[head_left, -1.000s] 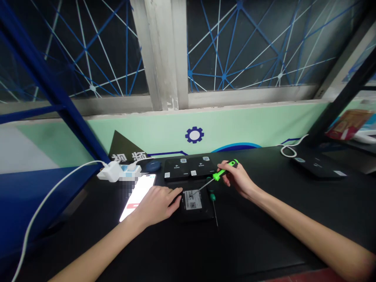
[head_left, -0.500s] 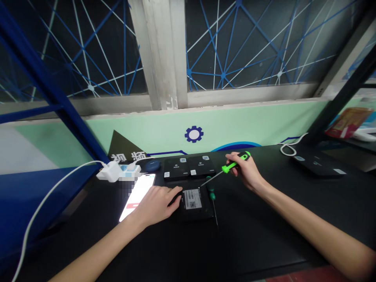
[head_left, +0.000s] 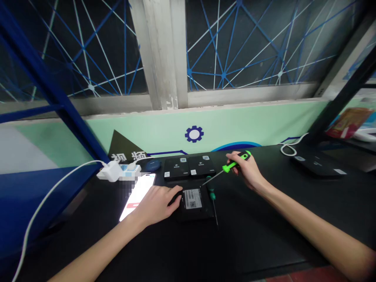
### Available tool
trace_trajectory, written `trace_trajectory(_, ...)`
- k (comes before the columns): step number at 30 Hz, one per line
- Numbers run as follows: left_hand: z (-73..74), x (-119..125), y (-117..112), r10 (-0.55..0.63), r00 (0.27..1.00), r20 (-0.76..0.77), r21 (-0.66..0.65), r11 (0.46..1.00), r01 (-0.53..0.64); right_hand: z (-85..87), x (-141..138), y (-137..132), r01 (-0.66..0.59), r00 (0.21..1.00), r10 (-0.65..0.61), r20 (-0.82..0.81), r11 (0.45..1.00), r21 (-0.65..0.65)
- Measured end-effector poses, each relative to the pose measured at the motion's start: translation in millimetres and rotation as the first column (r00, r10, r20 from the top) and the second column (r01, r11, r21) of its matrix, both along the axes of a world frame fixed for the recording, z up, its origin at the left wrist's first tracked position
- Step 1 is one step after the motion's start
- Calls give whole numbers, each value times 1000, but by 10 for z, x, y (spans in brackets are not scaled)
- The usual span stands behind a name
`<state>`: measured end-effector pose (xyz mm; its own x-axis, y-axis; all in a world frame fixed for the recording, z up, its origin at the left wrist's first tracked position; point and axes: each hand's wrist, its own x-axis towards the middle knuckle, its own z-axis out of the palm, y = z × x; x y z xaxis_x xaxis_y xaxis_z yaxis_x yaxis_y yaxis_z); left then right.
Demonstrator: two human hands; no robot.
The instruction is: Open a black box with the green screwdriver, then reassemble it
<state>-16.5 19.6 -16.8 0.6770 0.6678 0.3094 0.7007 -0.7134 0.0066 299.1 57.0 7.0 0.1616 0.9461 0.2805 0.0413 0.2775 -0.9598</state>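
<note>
A flat black device (head_left: pixel 207 211) lies on the dark tabletop with its white printed label (head_left: pixel 193 198) facing up. My left hand (head_left: pixel 160 201) grips its left edge between thumb and fingers, holding it against the table. In my right hand (head_left: pixel 245 170) is a screwdriver with a bright green and black handle (head_left: pixel 236 161), held at a slant. Its thin shaft reaches down to the left, and the tip is at the device's upper edge, just past the label's corner. A second screwdriver with a dark green handle (head_left: pixel 212 195) lies along the device's right side.
Two black boxes (head_left: pixel 176 168) stand side by side behind the device. A lit phone (head_left: pixel 142 192) lies under my left wrist, near a white power strip with a charger (head_left: pixel 111 171) and a dark blue case (head_left: pixel 153 165). Another black box (head_left: pixel 319 164) sits far right beside a white cable (head_left: pixel 289 149).
The screwdriver in my right hand has shifted very slightly, its tip a little to the right and up. My left hand and the device stay where they were.
</note>
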Motion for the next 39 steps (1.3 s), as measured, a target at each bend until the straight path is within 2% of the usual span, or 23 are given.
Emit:
trace_trajectory(5,16,6,-7,31,999,-27,-44,999,-33,9,13,-3,31,999,-34,41,997,76)
trace_trajectory(9,35,10,-16,57,998,-19,-72,996,-59,9,2,-16,28,999,-30,35,998,64)
trace_trajectory(16,67,24,3,166,986,7,-126,978,-164,-29,-71,-55,-114,993,114,2,993,4)
trace_trajectory(28,68,41,7,208,976,-65,-177,960,-217,-105,-322,-216,-297,954,291,-66,948,-115)
trace_trajectory(34,60,35,14,213,975,-59,-178,959,-220,-106,-342,-242,-321,946,311,-89,936,-148)
trace_trajectory(39,72,42,-2,214,976,-48,-201,955,-219,-98,-282,-201,-267,961,254,-113,955,-125)
